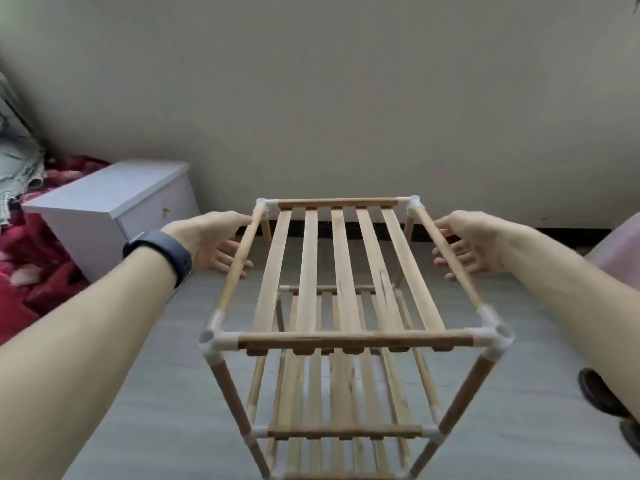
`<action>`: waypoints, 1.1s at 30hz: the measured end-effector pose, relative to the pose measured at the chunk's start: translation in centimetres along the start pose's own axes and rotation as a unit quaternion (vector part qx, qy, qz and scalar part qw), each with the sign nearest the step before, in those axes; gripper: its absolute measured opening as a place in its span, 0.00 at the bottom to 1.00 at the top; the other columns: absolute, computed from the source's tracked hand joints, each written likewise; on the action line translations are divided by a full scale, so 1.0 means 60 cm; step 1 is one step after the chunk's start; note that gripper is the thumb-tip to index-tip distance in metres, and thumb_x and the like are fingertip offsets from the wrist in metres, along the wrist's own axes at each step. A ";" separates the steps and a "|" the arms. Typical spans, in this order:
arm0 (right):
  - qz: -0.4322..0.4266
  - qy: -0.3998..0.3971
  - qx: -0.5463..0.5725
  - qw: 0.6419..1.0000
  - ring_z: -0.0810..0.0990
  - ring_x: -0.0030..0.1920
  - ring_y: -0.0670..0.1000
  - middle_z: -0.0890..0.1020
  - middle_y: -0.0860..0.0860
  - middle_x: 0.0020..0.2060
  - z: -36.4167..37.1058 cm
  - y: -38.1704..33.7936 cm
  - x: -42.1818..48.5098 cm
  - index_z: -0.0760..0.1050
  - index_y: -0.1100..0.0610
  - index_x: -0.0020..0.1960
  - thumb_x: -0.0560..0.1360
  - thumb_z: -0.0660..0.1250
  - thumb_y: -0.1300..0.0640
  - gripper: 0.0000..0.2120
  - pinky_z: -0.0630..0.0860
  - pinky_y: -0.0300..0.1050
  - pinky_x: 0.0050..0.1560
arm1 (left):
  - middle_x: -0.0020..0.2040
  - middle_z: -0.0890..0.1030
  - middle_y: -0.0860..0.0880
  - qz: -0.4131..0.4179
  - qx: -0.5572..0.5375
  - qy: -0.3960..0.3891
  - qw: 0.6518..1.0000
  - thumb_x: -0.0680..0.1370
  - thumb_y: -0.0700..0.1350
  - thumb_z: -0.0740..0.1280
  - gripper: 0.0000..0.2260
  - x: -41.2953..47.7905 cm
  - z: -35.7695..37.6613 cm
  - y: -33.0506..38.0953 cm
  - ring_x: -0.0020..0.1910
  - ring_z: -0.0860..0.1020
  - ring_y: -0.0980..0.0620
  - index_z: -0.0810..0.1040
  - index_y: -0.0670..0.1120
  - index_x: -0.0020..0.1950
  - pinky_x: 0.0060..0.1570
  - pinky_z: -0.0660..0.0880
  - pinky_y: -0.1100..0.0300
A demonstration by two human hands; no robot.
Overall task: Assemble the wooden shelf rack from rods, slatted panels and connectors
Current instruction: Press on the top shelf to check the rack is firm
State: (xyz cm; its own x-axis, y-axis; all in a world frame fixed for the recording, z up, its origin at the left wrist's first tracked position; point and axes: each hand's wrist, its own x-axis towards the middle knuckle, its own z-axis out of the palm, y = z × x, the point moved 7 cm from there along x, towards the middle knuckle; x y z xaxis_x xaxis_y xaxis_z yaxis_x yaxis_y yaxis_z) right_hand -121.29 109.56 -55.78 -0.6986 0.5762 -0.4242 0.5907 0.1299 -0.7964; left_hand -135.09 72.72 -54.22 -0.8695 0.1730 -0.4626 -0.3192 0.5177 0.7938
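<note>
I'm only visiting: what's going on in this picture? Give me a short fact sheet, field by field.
Object: wooden shelf rack, upright on the grey floor, several slatted tiers
Joints: white connectors at the corners
Left hand: open, beside the top left side rod; dark wristband
Right hand: open, beside the top right side rod
Grip: no fingers curled round a rod; contact unclear
Nearby: white cabinet, red blanket, both left
</note>
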 end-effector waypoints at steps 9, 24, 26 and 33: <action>0.071 -0.012 -0.010 0.997 0.85 0.44 0.57 0.81 0.59 0.51 -0.106 -0.082 -0.120 0.73 0.56 0.60 0.84 0.58 0.48 0.13 0.84 0.58 0.37 | 0.52 0.77 0.37 -0.132 0.007 -0.043 0.990 0.79 0.69 0.59 0.34 -0.106 -0.016 0.151 0.48 0.83 0.36 0.67 0.43 0.72 0.56 0.77 0.33; 0.072 0.254 0.154 0.952 0.78 0.29 0.54 0.77 0.56 0.39 -0.838 -0.330 -0.750 0.75 0.57 0.51 0.83 0.59 0.42 0.18 0.80 0.50 0.32 | 0.51 0.82 0.36 0.128 0.186 -0.216 0.950 0.77 0.72 0.58 0.36 -0.660 0.157 0.944 0.43 0.85 0.40 0.74 0.40 0.65 0.45 0.83 0.44; 0.075 0.315 0.164 0.932 0.78 0.29 0.53 0.77 0.55 0.38 -0.933 -0.306 -0.849 0.74 0.57 0.50 0.82 0.61 0.41 0.18 0.79 0.48 0.31 | 0.49 0.82 0.38 0.186 0.205 -0.251 0.928 0.76 0.73 0.59 0.35 -0.753 0.244 1.021 0.41 0.84 0.42 0.77 0.42 0.62 0.43 0.84 0.47; 0.085 0.492 0.180 0.847 0.77 0.29 0.53 0.76 0.56 0.36 -1.204 -0.158 -1.213 0.73 0.58 0.46 0.82 0.62 0.43 0.18 0.77 0.45 0.29 | 0.51 0.81 0.40 0.310 0.229 -0.385 0.839 0.77 0.70 0.60 0.32 -1.131 0.580 1.158 0.39 0.82 0.42 0.78 0.41 0.58 0.45 0.83 0.48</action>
State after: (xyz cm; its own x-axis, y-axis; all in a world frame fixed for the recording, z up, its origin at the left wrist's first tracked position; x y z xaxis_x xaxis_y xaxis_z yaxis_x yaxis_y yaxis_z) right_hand -46.88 124.68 13.80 0.1642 0.9790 -0.1210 0.3637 -0.1741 -0.9151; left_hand -85.13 126.10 18.57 -0.2581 0.9265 -0.2739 0.4363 0.3648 0.8226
